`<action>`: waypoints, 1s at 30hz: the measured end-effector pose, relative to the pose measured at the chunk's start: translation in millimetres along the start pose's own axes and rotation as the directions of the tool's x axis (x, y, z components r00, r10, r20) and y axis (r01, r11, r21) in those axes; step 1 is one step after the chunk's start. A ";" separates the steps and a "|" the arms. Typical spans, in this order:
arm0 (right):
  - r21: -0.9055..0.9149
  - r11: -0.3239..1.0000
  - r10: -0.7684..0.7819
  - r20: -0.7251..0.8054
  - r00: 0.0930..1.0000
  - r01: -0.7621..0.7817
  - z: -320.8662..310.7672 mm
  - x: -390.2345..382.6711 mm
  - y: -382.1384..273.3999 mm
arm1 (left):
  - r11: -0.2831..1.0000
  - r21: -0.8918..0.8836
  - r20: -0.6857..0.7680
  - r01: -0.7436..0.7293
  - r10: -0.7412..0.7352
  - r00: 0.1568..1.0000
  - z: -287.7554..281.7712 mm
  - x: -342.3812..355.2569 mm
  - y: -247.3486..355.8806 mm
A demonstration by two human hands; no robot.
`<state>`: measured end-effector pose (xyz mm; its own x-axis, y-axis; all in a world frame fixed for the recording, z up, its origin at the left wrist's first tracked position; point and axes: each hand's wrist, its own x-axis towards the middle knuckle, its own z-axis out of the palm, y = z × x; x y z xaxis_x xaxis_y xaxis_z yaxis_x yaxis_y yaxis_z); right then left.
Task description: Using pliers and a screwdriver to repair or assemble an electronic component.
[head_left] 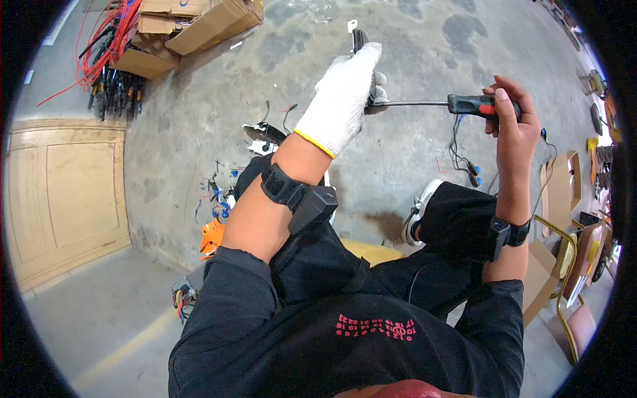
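Note:
My left hand [340, 96], in a white knit glove with a yellow cuff edge, is closed around a dark part [359, 40]. A pale metal tab with a hole sticks out of that part's far end; the rest is hidden by the glove. My bare right hand [516, 126] grips a screwdriver [471, 104] by its black and red handle. The screwdriver lies almost level, its shaft running left to the fingers of the glove. Its tip is hidden at the gloved hand, so I cannot tell whether it touches the part.
Cardboard boxes [219, 26] and a heap of red cables [119, 33] are at the far left, above a wooden panel [70, 199]. Black-and-blue cables [458, 146] lie on the concrete floor. Scraps and an orange piece [212, 235] lie left of my legs. A metal-framed chair [567, 265] stands at right.

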<state>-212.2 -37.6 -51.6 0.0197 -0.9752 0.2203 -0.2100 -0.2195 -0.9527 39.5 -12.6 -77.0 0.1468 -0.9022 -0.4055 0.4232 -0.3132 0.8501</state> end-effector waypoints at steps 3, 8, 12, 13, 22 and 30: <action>0.029 0.998 -0.051 -0.020 0.998 0.052 -0.1 -1.2 4.0 | 1.000 0.023 -0.003 -0.019 0.019 1.000 -0.4 1.0 -0.6; 0.041 0.995 -0.089 -0.048 0.995 0.091 -3.6 -2.8 3.2 | 0.999 -0.017 0.013 -0.033 0.033 0.999 -1.6 2.8 -1.4; 0.147 0.980 -0.109 -0.155 0.982 0.132 -14.4 3.7 8.0 | 0.997 -0.081 0.044 -0.017 0.020 0.999 -1.5 1.1 -0.9; 0.217 0.952 -0.165 -0.228 0.960 0.215 -16.1 6.6 10.4 | 0.994 -0.110 0.040 0.009 -0.004 0.999 -0.6 1.2 -1.3; -0.214 0.930 -0.219 0.333 0.917 0.300 47.0 -27.6 4.0 | 0.992 -0.118 0.069 0.052 -0.044 0.997 14.3 0.8 -14.7; -0.226 0.905 -0.248 0.407 0.879 0.360 74.9 -37.8 10.5 | 0.979 0.094 0.125 -0.178 0.166 0.978 14.9 0.6 -21.9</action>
<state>-141.9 -5.1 -85.6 0.4674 -0.8142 0.3444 -0.4043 -0.5433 -0.7358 17.1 -10.7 -90.9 0.1020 -0.9716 -0.2136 0.3043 -0.1740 0.9366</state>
